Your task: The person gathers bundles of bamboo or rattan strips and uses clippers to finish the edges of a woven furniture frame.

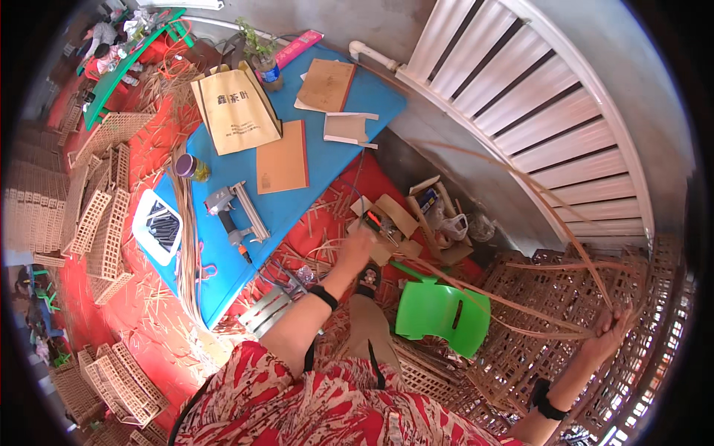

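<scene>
My right hand [611, 333] is closed around long, thin brown cane strips [535, 316] at the right. Some of them run back toward my left side, and others bow upward past the wall. My left hand [358, 247] reaches forward over the floor, beside a cardboard box [396, 215] of tools. Its fingers are blurred and partly hidden, so whether they grip anything does not show. Just beyond it lies a tool with red handles [373, 218]. A green plastic chair [439, 316] stands between my two arms.
On the blue table [320, 178] are a nail gun [236, 212], a paper bag [238, 111], notebooks and a white tray [141, 223] of dark pieces. Woven lattice panels [520, 334] lie at the right; more [104, 215] are stacked at the left. Cane scraps litter the red floor.
</scene>
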`<state>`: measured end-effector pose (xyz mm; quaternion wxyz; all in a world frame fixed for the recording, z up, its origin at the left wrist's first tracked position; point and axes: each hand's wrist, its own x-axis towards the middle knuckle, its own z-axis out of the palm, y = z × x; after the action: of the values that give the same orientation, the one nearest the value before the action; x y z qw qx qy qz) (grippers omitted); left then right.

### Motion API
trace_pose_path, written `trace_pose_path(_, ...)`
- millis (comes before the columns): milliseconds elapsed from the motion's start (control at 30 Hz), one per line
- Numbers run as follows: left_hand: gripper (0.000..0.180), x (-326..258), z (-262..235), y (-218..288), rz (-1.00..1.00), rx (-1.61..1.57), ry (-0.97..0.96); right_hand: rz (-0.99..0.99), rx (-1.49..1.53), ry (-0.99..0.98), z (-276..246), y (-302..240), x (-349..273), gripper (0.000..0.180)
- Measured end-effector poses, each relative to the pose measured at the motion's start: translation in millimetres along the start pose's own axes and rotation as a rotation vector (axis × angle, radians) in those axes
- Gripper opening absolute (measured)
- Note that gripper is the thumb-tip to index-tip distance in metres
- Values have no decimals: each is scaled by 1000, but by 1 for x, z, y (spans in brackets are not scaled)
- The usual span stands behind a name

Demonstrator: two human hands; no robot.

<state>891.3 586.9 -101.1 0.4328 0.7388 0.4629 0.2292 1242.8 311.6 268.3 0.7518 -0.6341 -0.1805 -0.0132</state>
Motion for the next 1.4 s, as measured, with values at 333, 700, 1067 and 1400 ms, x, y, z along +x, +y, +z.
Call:
trace_pose_path(333, 25, -171, -63, 95, 247, -64, -418, -579, -1284, 563, -169, -252, -74, 38)
trace_pose_path(700, 27, -305, -249, 199, 462, -612, -215, 277, -53, -722, 50, -251, -312, 34)
trace_pose_path(1067, 84, -353, -266, 165, -67, -1551, -326, 682, -353, -1379, 113, -152, -437, 21)
trace_pose_path(1400, 48, -346, -270, 128, -422, -2059, -247, 501, -681, -1928, 98, -112, -471, 20)
